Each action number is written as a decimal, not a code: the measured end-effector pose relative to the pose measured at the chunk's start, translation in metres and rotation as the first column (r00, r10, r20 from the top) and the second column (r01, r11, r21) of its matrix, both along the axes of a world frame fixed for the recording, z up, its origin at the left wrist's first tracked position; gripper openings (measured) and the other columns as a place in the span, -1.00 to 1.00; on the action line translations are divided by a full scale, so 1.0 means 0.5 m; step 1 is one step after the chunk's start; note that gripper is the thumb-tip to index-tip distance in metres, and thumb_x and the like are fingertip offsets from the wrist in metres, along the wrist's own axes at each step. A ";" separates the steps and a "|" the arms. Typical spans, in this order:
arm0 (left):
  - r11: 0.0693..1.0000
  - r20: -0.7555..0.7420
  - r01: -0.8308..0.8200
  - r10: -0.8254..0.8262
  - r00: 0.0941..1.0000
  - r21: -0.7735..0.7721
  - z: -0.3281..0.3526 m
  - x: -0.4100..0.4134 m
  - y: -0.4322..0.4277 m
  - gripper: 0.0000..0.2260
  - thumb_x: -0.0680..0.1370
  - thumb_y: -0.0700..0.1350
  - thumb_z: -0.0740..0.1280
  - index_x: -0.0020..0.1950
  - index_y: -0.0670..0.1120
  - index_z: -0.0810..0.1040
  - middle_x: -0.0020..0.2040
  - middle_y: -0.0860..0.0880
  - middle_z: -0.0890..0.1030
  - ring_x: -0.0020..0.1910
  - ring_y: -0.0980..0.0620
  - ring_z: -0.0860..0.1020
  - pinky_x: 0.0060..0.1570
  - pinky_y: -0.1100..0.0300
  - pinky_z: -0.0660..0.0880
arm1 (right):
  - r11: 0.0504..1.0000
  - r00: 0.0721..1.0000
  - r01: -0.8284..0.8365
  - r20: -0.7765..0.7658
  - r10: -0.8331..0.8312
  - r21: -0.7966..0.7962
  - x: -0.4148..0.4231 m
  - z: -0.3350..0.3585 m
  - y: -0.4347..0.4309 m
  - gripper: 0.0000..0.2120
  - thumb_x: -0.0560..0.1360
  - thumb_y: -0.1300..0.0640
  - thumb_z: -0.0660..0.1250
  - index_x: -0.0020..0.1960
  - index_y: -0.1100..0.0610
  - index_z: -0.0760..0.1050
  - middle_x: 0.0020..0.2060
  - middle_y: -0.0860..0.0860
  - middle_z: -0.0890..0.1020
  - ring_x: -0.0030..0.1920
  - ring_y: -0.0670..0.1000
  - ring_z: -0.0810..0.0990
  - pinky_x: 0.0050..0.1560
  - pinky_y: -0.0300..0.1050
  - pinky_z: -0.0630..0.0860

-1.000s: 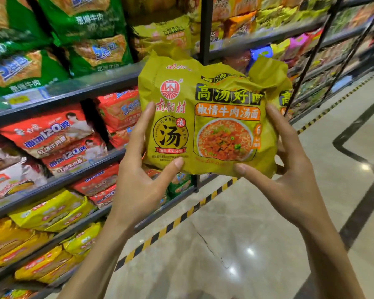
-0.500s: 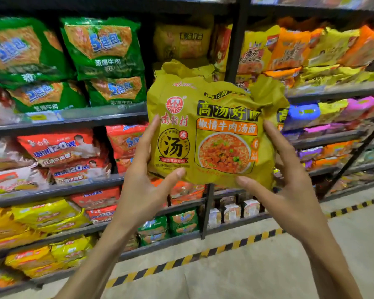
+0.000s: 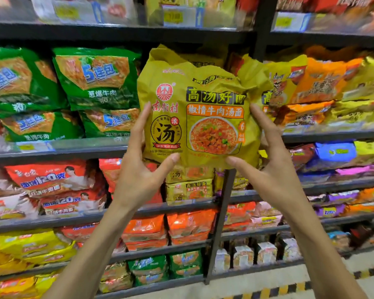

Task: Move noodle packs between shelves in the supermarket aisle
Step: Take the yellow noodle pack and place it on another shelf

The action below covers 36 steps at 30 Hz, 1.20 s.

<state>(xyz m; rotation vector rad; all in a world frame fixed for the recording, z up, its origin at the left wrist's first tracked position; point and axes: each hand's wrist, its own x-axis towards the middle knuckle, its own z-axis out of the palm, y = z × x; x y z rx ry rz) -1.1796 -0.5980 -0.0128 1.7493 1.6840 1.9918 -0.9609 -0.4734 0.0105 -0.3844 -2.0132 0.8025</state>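
Noodles in a crinkled yellow plastic multipack (image 3: 194, 108) are held upright at the centre of the frame, before a dark metal shelf (image 3: 52, 151). Its lower sides are pinched by the left hand (image 3: 138, 175) and the right hand (image 3: 274, 175), thumbs set against the bottom edge.

Single view: head-worn, wide-angle. Faces the shelving nearly square-on, pitched slightly down. Close range: yellow noodle pack (image 3: 194, 108) sits at frame centre, in front of the shelves. Left hand (image 3: 136, 175) and right hand (image 3: 274, 175) reach up to the pack from the bottom edge. Below the pack, a strip of floor (image 3: 333, 268) with striped tape (image 3: 289, 288). Rows above the pack blurred.
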 end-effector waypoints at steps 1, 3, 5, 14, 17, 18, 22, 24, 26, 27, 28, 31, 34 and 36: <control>1.000 0.009 -0.018 0.018 1.000 0.019 0.000 -0.013 0.023 -0.17 0.51 -0.16 0.47 0.64 0.15 0.08 0.64 0.13 0.18 0.58 -0.06 0.29 0.45 -0.22 0.37 | 1.000 1.000 0.005 0.005 -0.005 0.019 -0.014 0.006 0.022 -0.12 0.48 0.24 0.50 0.58 -0.25 0.11 0.46 -0.48 0.23 0.45 -0.31 0.33 0.41 -0.23 0.40; 0.996 0.018 -0.034 0.033 0.999 0.082 0.009 -0.039 0.074 -0.18 0.51 -0.15 0.46 0.63 0.20 0.09 0.63 0.13 0.20 0.57 -0.04 0.32 0.45 -0.21 0.38 | 0.996 1.000 0.012 -0.005 -0.012 0.089 -0.048 0.024 0.071 -0.10 0.48 0.24 0.49 0.57 -0.28 0.08 0.49 -0.44 0.23 0.47 -0.30 0.30 0.42 -0.29 0.35; 0.991 0.003 -0.039 0.039 0.999 0.130 0.024 -0.065 0.123 -0.18 0.52 -0.18 0.45 0.61 0.23 0.09 0.63 0.12 0.21 0.55 0.00 0.34 0.45 -0.17 0.40 | 0.989 1.000 0.016 -0.026 -0.012 0.148 -0.083 0.038 0.122 -0.09 0.48 0.29 0.49 0.58 -0.24 0.08 0.54 -0.31 0.24 0.52 -0.22 0.28 0.46 -0.23 0.33; 0.978 -0.022 -0.059 0.065 0.998 0.199 0.056 -0.136 0.267 -0.21 0.55 -0.30 0.45 0.61 0.15 0.11 0.60 0.04 0.29 0.54 -0.01 0.37 0.45 -0.17 0.40 | 0.980 0.985 0.012 -0.172 0.023 0.198 -0.195 0.055 0.285 -0.14 0.46 0.31 0.49 0.56 -0.09 0.10 0.39 -0.59 0.21 0.43 -0.41 0.28 0.34 -0.45 0.32; 0.972 -0.062 -0.105 0.121 0.991 0.211 0.043 -0.147 0.294 -0.22 0.55 -0.22 0.44 0.61 0.18 0.11 0.61 0.17 0.24 0.59 0.07 0.27 0.51 -0.05 0.33 | 0.978 0.978 0.022 -0.207 0.022 0.207 -0.221 0.038 0.323 -0.09 0.43 0.35 0.51 0.55 -0.14 0.11 0.39 -0.62 0.17 0.45 -0.42 0.23 0.35 -0.47 0.29; 0.969 -0.068 -0.125 0.142 0.987 0.212 0.041 -0.148 0.301 -0.22 0.55 -0.22 0.44 0.61 0.19 0.10 0.59 0.27 0.22 0.58 0.15 0.26 0.51 0.08 0.32 | 0.976 0.977 0.022 -0.211 0.024 0.215 -0.230 0.032 0.334 -0.07 0.42 0.37 0.52 0.56 -0.16 0.14 0.40 -0.61 0.16 0.47 -0.38 0.23 0.38 -0.43 0.29; 0.955 -0.100 -0.188 0.215 0.972 0.228 0.037 -0.155 0.328 -0.19 0.53 -0.28 0.43 0.60 0.17 0.08 0.51 0.51 0.16 0.54 0.33 0.23 0.47 0.30 0.29 | 0.969 0.962 0.055 -0.271 0.013 0.243 -0.260 0.013 0.377 -0.03 0.40 0.37 0.53 0.50 -0.28 0.08 0.44 -0.54 0.18 0.54 -0.07 0.29 0.45 -0.26 0.32; 0.956 -0.110 -0.195 0.223 0.969 0.221 0.033 -0.160 0.336 -0.18 0.52 -0.25 0.43 0.61 0.21 0.08 0.50 0.53 0.15 0.54 0.33 0.23 0.48 0.29 0.29 | 0.968 0.953 0.078 -0.302 -0.002 0.240 -0.274 0.002 0.395 0.03 0.39 0.37 0.55 0.49 -0.39 0.07 0.49 -0.32 0.27 0.51 0.06 0.36 0.45 -0.13 0.38; 0.951 -0.119 -0.214 0.245 0.962 0.224 0.032 -0.165 0.345 -0.17 0.51 -0.25 0.43 0.63 0.13 0.06 0.47 0.57 0.16 0.49 0.41 0.25 0.43 0.38 0.30 | 0.970 0.946 0.099 -0.324 -0.022 0.224 -0.291 -0.007 0.407 0.12 0.37 0.38 0.57 0.47 -0.50 0.02 0.48 0.02 0.37 0.47 0.14 0.42 0.41 0.05 0.43; 0.943 -0.129 -0.241 0.275 0.953 0.231 0.030 -0.166 0.351 -0.16 0.50 -0.30 0.43 0.65 0.02 0.06 0.44 0.61 0.16 0.45 0.49 0.25 0.38 0.47 0.28 | 0.970 0.943 0.114 -0.330 -0.037 0.215 -0.301 -0.013 0.411 0.14 0.36 0.37 0.58 0.46 -0.51 0.01 0.46 0.11 0.39 0.44 0.17 0.44 0.39 0.11 0.44; 0.931 -0.140 -0.274 0.313 0.939 0.240 0.026 -0.166 0.358 -0.16 0.48 -0.39 0.44 0.62 -0.10 0.06 0.42 0.64 0.16 0.41 0.56 0.23 0.33 0.56 0.25 | 0.969 0.941 0.128 -0.335 -0.052 0.210 -0.311 -0.019 0.413 0.15 0.35 0.36 0.59 0.46 -0.51 0.00 0.43 0.16 0.40 0.43 0.19 0.45 0.38 0.16 0.45; 0.910 -0.148 -0.319 0.364 0.919 0.264 0.008 -0.176 0.382 -0.07 0.43 -0.49 0.45 0.61 0.03 0.06 0.39 0.66 0.17 0.35 0.62 0.25 0.27 0.61 0.27 | 0.969 0.940 0.125 -0.337 -0.047 0.213 -0.325 -0.026 0.423 0.14 0.35 0.37 0.58 0.48 -0.49 0.02 0.43 0.20 0.39 0.45 0.25 0.41 0.34 0.32 0.44; 0.927 -0.106 -0.302 0.331 0.937 0.224 0.003 -0.186 0.390 -0.01 0.46 -0.33 0.42 0.49 0.53 -0.02 0.39 0.64 0.22 0.34 0.57 0.34 0.26 0.50 0.38 | 0.972 0.952 0.126 -0.300 -0.062 0.199 -0.330 -0.032 0.447 0.15 0.35 0.41 0.57 0.48 -0.48 0.03 0.43 0.23 0.39 0.45 0.25 0.40 0.34 0.31 0.44; 0.926 -0.091 -0.318 0.341 0.936 0.202 -0.008 -0.193 0.395 -0.03 0.46 -0.28 0.42 0.48 0.54 -0.02 0.39 0.60 0.26 0.33 0.53 0.38 0.23 0.50 0.41 | 0.975 0.960 0.119 -0.272 -0.064 0.189 -0.332 -0.044 0.454 0.14 0.37 0.42 0.55 0.51 -0.45 0.01 0.45 0.21 0.35 0.48 0.26 0.37 0.34 0.35 0.42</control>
